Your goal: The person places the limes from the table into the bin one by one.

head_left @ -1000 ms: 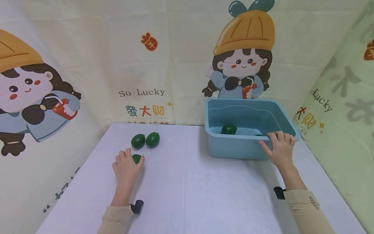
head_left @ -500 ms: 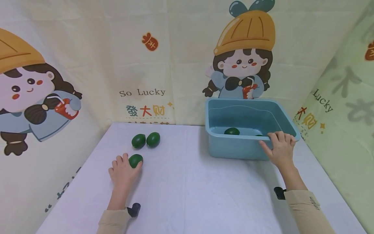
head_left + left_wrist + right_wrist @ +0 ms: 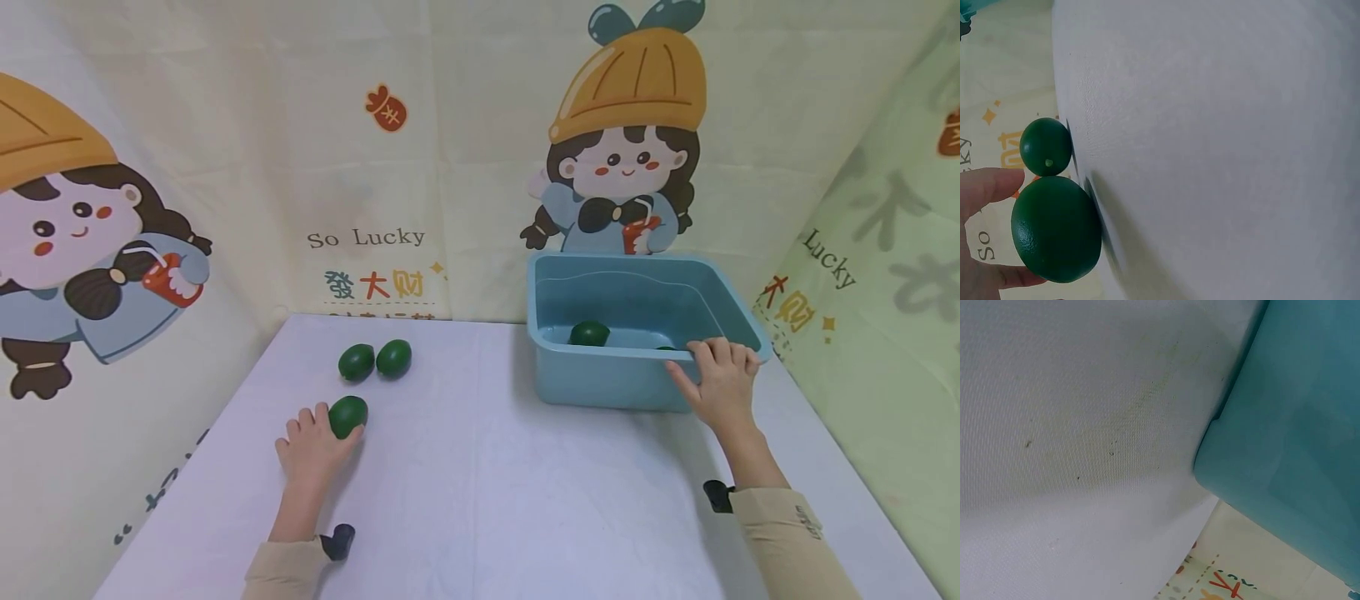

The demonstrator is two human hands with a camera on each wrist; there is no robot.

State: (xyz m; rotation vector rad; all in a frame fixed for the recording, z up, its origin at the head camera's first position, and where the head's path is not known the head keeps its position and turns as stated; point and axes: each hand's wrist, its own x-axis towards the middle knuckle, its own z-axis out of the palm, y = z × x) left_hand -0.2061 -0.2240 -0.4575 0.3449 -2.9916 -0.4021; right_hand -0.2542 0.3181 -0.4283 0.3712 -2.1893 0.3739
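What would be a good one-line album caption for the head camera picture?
Left hand grips a green fruit on the white table; right hand holds the blue tub rim.

Dark green oval lime point(image 3: 348, 416) on the white table, in left-hand fingers.

Two bare hands, left hand point(image 3: 313, 446) and right hand point(image 3: 718, 385), in long beige sleeves point(image 3: 780, 537) with small dark lettering near the right cuff, plus a black wrist-mounted device point(image 3: 339, 542) at each wrist
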